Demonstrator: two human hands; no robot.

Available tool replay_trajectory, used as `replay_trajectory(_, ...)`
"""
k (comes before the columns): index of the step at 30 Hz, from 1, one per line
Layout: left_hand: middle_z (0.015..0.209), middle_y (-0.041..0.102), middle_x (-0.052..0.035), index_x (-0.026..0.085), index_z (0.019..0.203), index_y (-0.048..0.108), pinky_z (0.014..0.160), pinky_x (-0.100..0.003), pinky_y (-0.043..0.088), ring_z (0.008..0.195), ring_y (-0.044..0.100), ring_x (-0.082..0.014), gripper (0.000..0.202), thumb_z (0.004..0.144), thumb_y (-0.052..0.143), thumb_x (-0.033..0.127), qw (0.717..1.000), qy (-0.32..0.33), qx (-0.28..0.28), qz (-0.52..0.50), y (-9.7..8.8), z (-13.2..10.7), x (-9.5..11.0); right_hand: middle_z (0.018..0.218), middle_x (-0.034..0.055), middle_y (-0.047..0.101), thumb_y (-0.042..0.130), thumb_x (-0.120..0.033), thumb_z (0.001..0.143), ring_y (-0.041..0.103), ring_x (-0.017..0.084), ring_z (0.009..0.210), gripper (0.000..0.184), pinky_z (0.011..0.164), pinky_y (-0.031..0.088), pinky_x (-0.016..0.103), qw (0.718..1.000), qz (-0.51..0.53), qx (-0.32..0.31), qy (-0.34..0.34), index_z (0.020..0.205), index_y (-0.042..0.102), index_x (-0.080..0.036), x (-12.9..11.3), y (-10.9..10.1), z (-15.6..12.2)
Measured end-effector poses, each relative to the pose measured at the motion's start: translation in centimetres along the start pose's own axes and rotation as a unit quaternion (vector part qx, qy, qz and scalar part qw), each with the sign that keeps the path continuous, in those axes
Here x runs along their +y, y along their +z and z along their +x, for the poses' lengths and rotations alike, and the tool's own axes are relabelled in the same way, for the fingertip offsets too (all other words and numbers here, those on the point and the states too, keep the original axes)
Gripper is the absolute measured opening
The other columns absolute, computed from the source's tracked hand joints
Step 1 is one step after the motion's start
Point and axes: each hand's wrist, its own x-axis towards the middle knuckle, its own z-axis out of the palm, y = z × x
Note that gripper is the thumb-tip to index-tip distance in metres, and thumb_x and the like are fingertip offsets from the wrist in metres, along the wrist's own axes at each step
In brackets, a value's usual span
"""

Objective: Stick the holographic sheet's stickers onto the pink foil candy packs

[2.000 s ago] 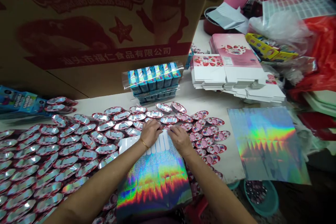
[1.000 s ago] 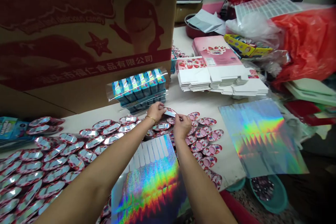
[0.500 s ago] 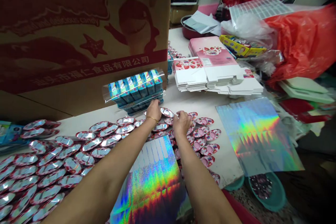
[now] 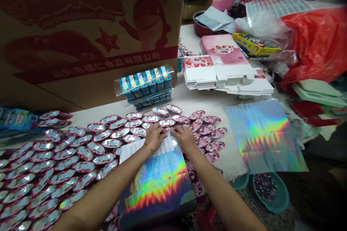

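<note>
View from the head camera over a work table (image 4: 208, 103). We see both forearms reaching from the near edge toward the middle of the table. The left hand (image 4: 155, 135), with a thin gold bracelet (image 4: 149, 147) at the wrist, and the right hand (image 4: 185, 138) lie close together at the far end of a holographic sticker sheet (image 4: 158, 184). This sheet lies near the person, atop the oval packets, and runs off the near edge of the table. Its far end shows a row of narrow white strips (image 4: 165, 148). On both hands the fingers are curled downward, with the tips against that far edge. We cannot tell whether either hand pinches a strip or only presses on the sheet, since the backs of the hands hide the fingertips.

Silver-topped oval packets (image 4: 81, 158) cover the table to the left of the hands and beyond them; pink oval packets (image 4: 208, 130) lie to the right. A second holographic sheet (image 4: 262, 137) lies flat further right, well apart from the hands. Beyond the packets stands a clear-wrapped pack of blue boxes (image 4: 146, 83) against a large brown carton (image 4: 81, 43). At far right we note stacked pink-and-white box blanks (image 4: 227, 72) and a red plastic bag (image 4: 314, 43). A teal basin (image 4: 268, 191) sits below the table's right end.
</note>
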Motion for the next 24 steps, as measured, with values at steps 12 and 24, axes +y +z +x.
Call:
replay_trajectory(12,0.086,0.055,-0.0036,0.019,0.071,0.06,0.078,-0.035,0.034,0.087,0.046,-0.0196,0.011,0.073,0.06,0.03,1.0,-0.003,0.026,-0.004,0.3,-0.3,0.2,0.11,0.0097,0.057,0.038,-0.016,0.088,0.048,0.018,0.084,0.026,0.07,0.035,0.032,0.996,-0.038,0.004,-0.079,0.104,0.058,-0.016,0.3,-0.5,-1.7)
replay_trajectory(24,0.089,0.055,-0.0035,0.019,0.071,0.061,0.078,-0.035,0.034,0.09,0.046,-0.0205,0.015,0.075,0.058,0.033,0.999,-0.002,0.042,-0.002,0.6,-0.5,0.2,0.114,0.0085,0.056,0.039,-0.018,0.088,0.047,0.02,0.096,0.03,0.076,0.036,0.033,0.997,-0.008,-0.002,-0.072,0.115,0.053,-0.017,0.3,-0.5,-1.5)
